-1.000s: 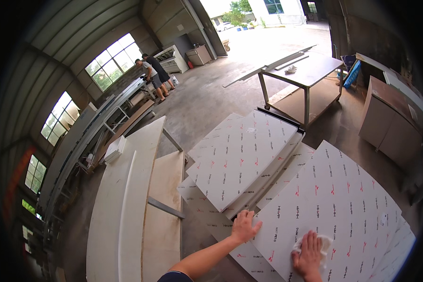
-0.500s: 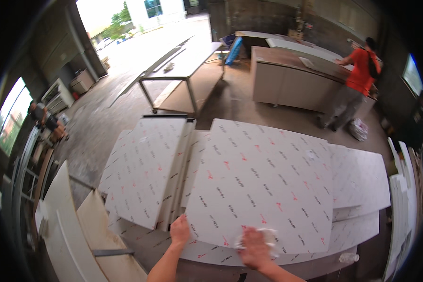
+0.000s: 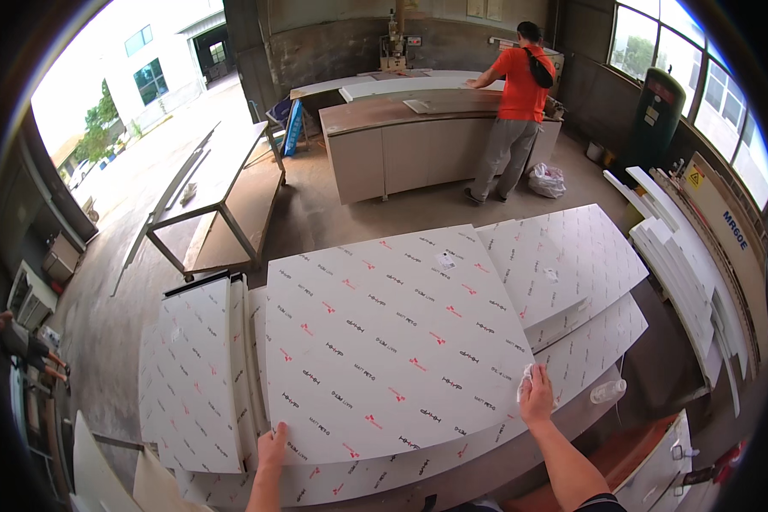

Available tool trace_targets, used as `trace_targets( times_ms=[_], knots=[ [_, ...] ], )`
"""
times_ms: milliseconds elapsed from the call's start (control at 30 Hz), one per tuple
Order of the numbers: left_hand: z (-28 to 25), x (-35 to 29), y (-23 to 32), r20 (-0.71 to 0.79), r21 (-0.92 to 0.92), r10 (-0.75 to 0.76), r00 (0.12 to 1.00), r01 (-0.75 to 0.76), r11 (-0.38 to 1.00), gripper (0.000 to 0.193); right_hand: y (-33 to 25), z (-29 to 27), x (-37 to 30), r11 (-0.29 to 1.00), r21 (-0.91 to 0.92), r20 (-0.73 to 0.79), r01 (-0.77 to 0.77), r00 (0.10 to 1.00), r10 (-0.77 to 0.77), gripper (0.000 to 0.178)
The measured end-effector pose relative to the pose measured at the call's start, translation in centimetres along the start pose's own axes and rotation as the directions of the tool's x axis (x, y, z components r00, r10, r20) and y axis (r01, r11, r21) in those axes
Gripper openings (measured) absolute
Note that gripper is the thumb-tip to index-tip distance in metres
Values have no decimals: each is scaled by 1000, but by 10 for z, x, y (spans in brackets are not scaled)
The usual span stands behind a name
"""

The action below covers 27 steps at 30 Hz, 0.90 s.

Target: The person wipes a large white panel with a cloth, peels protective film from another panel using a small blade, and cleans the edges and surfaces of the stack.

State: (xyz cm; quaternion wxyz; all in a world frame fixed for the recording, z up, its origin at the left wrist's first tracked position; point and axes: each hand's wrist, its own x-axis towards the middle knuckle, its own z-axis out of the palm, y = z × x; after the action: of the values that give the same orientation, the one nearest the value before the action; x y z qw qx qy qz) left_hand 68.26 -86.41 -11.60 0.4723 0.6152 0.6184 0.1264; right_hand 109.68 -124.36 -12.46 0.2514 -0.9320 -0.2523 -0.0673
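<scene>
A large white panel (image 3: 384, 341), covered in film with rows of black and red print, lies flat on top of other panels in front of me. My left hand (image 3: 271, 445) is closed on its near left corner, the thumb on top and the fingers partly hidden. At the panel's right edge, my right hand (image 3: 537, 398) is closed on a crumpled white cloth (image 3: 525, 386), pressed against the edge. A clear plastic bottle (image 3: 608, 392) lies just to the right of that hand.
Narrower filmed panels (image 3: 192, 375) are stacked at left, more panels (image 3: 563, 264) at right. Beyond stand a metal-framed table (image 3: 222, 188) and a long cabinet bench (image 3: 418, 149), where a person in an orange shirt (image 3: 520, 90) works. Leaning boards (image 3: 678, 273) line the right side; another person (image 3: 26, 341) is far left.
My view has swung to the right. My right hand has moved with the cloth from the panel's near surface to its right edge. My left hand still holds the left side, nearer the corner.
</scene>
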Motion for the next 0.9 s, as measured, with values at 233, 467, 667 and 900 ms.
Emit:
trace_targets(
  times_ms=[233, 467, 667, 900],
  knots=[
    [-60, -14, 37, -43, 75, 194, 980, -191, 979, 50, 1, 21, -17, 989, 146, -22, -34, 999, 38, 43],
    [-167, -112, 248, -232, -486, 480, 846, -528, 697, 12, -53, 8, -26, 870, 439, 183, -226, 970, 160, 40],
    [-21, -239, 422, 312, -855, 920, 238, -352, 382, 73, -87, -81, 36, 594, 784, 285, -181, 955, -84, 37],
    [332, -202, 306, 567, -24, 492, 661, -584, 812, 73, -29, -304, 157, 53, 988, -128, 146, 960, -251, 39]
  ],
)
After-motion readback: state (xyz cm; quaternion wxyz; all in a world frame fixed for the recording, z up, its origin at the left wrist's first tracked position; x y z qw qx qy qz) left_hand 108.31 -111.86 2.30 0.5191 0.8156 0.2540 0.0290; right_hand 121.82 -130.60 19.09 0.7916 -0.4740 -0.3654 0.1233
